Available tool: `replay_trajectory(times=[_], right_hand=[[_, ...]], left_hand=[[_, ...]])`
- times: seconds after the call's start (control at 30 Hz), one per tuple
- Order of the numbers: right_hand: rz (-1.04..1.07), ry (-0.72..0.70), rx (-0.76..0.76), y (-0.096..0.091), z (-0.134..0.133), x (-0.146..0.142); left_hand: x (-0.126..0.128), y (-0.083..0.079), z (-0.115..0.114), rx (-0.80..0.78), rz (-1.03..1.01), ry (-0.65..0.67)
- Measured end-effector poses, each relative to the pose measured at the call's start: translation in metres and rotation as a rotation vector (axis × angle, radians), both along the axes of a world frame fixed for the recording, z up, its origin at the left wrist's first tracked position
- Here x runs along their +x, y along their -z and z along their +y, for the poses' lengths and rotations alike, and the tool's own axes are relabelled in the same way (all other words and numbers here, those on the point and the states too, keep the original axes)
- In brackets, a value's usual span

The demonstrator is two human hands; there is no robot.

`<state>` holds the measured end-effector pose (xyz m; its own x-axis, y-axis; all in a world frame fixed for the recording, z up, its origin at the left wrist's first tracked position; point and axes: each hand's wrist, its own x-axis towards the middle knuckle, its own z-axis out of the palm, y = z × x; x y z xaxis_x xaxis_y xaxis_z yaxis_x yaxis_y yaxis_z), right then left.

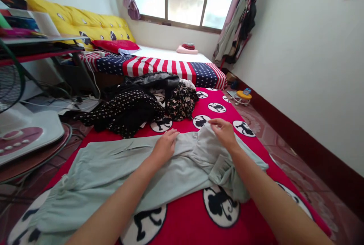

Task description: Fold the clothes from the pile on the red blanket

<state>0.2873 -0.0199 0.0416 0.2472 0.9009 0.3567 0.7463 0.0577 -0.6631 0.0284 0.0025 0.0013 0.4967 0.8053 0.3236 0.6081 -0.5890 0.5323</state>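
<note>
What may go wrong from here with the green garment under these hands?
Creases might set where the green garment is bunched near the right hand. That hand pinches the garment's edge; pulling it against the resting left hand could stretch it. The dark pile lies close, so clothes may mix.

Bare forearms (136,184) stretched forward, left hand (165,144) flat, palm down, right hand (224,132) closed in a pinch

Matt, wrinkled cloth garment (99,173)
</note>
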Motion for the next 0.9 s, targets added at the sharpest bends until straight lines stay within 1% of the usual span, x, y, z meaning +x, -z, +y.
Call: replay_trajectory(times=[0.03, 0.07, 0.1, 0.17, 0.23, 0.3, 0.33, 0.4, 0.47, 0.5, 0.6, 0.7, 0.8, 0.83, 0.9], right_hand=[[-0.057, 0.113, -0.007, -0.001, 0.004, 0.019], [-0.091, 0.173, -0.031, 0.0, 0.006, 0.037], [-0.111, 0.198, -0.07, 0.002, 0.007, 0.052], [-0.114, 0.156, -0.145, 0.007, 0.005, 0.072], [-0.117, 0.09, -0.194, 0.013, 0.001, 0.081], [-0.104, 0.03, -0.179, 0.019, -0.003, 0.084], [-0.08, 0.003, -0.138, 0.021, -0.005, 0.084], [-0.004, -0.042, -0.009, 0.025, -0.007, 0.086], [0.06, -0.037, 0.103, 0.029, -0.008, 0.091], [0.07, -0.01, 0.129, 0.031, -0.008, 0.094], [0.013, 0.087, 0.098, 0.038, -0.009, 0.103], [-0.143, 0.144, 0.073, 0.037, -0.011, 0.1], [-0.253, 0.196, 0.13, 0.025, -0.012, 0.083], [-0.253, 0.193, 0.114, 0.021, -0.011, 0.075], [-0.229, 0.163, -0.004, 0.015, -0.006, 0.061]], left_hand=[[0.009, 0.003, 0.003, -0.006, -0.016, 0.013], [0.017, 0.005, 0.006, -0.009, -0.026, 0.028], [0.025, 0.007, 0.009, -0.011, -0.03, 0.041], [0.037, 0.01, 0.012, -0.014, -0.03, 0.054], [0.046, 0.015, 0.012, -0.022, -0.024, 0.06], [0.051, 0.021, 0.009, -0.021, -0.001, 0.073], [0.052, 0.023, 0.008, -0.013, 0.023, 0.081], [0.052, 0.025, 0.004, 0.014, 0.09, 0.091], [0.052, 0.025, 0.002, 0.044, 0.169, 0.089], [0.052, 0.024, 0.001, 0.055, 0.201, 0.087], [0.052, 0.023, 0.0, 0.084, 0.271, 0.079], [0.054, 0.023, -0.001, 0.111, 0.295, 0.08], [0.054, 0.024, -0.001, 0.144, 0.292, 0.117], [0.055, 0.025, -0.002, 0.154, 0.289, 0.133], [0.055, 0.025, -0.002, 0.165, 0.285, 0.159]])
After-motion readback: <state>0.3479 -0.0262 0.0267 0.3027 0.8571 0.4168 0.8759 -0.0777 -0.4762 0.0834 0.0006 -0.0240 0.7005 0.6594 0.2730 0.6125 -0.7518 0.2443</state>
